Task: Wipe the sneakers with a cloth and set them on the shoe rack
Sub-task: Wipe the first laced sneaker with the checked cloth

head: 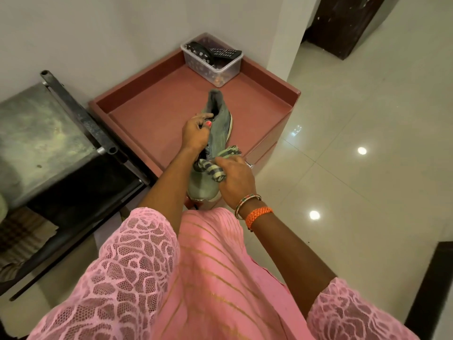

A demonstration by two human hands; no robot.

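A worn grey-green sneaker point(219, 133) is held in the air above the front of a reddish-brown cabinet top point(157, 114), heel pointing away from me. My left hand point(196, 133) grips it at the collar, thumb on the upper. My right hand point(236, 179) presses a striped green-and-grey cloth point(217, 168) against the laces and toe area. Only one sneaker is in view.
A clear plastic box point(212, 58) with remote controls and small items stands at the cabinet's far corner against the wall. A metal-framed stand point(49, 133) with a dull steel top is on the left. Glossy tiled floor point(355, 143) spreads to the right.
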